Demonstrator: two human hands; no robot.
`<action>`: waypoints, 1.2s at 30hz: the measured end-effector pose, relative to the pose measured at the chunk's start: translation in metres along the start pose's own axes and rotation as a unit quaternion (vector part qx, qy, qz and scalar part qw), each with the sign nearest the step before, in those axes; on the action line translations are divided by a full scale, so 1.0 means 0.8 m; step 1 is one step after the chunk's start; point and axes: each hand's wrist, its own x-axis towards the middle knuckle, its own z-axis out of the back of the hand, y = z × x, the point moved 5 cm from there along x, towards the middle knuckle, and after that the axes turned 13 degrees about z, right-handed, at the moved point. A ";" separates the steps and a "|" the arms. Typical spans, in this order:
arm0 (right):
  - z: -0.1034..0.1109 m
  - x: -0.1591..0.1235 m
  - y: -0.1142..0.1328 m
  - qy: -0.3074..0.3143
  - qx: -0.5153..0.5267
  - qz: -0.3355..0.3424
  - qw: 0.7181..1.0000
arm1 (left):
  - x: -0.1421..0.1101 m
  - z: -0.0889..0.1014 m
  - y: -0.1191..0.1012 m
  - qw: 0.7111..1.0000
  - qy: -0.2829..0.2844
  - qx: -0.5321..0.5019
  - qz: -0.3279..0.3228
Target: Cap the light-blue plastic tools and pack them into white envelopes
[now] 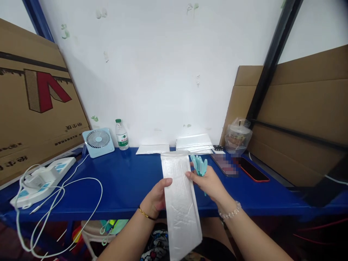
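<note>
A long white padded mailer (pixel 181 203) hangs upright over the front edge of the blue table, its top end pointing towards the wall. My left hand (pixel 159 195) is closed on its left side, thumb flat on the front and the other fingers behind. On the right edge of the mailer rests the thumb of my right hand (pixel 208 181). That same hand is wrapped round a bundle of slim light-teal plastic pieces (pixel 199 166), whose ends stick out above and below the fingers. Their exact kind is hard to make out.
Behind lie a stack of white mailers (pixel 194 142) and a single flat mailer (pixel 152 149). Phones (pixel 254 169) and a bagged cup (pixel 237 136) stand right. A water bottle (pixel 122 136), small fan (pixel 98 142) and power strip (pixel 43 183) with looping cables are left.
</note>
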 end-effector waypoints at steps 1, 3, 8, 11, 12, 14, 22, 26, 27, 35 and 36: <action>0.004 -0.002 -0.001 -0.004 -0.028 0.006 1.000 | 0.003 0.001 0.007 0.999 0.008 -0.031 0.003; 0.013 -0.005 0.002 -0.026 -0.072 0.018 0.997 | 0.007 0.004 0.018 0.997 0.021 -0.079 0.017; 0.031 0.009 0.043 -0.046 0.068 0.049 0.995 | 0.017 0.010 0.027 0.997 0.007 -0.075 0.030; 0.040 0.027 0.079 -0.045 0.233 0.074 0.969 | 0.022 0.010 0.032 0.999 -0.026 -0.016 0.030; 0.041 0.032 0.090 -0.039 0.254 0.088 0.962 | 0.024 0.009 0.036 0.999 -0.028 0.000 0.039; 0.039 0.037 0.101 -0.025 0.261 0.102 0.960 | 0.027 0.003 0.046 0.998 -0.021 0.013 0.052; 0.001 0.005 0.063 0.069 0.145 -0.028 0.987 | 0.033 -0.026 0.073 0.992 0.074 -0.092 0.052; -0.002 -0.008 0.046 0.124 0.094 -0.079 0.985 | 0.032 -0.027 0.089 0.983 0.093 -0.130 0.089; -0.002 -0.009 0.043 0.135 0.097 -0.083 0.983 | 0.032 -0.026 0.093 0.980 0.101 -0.135 0.101; 0.000 -0.008 0.045 0.180 0.110 -0.063 0.975 | 0.032 -0.022 0.099 0.977 0.118 -0.170 0.058; 0.001 -0.007 0.045 0.174 0.103 -0.065 0.977 | 0.032 -0.022 0.098 0.976 0.117 -0.178 0.047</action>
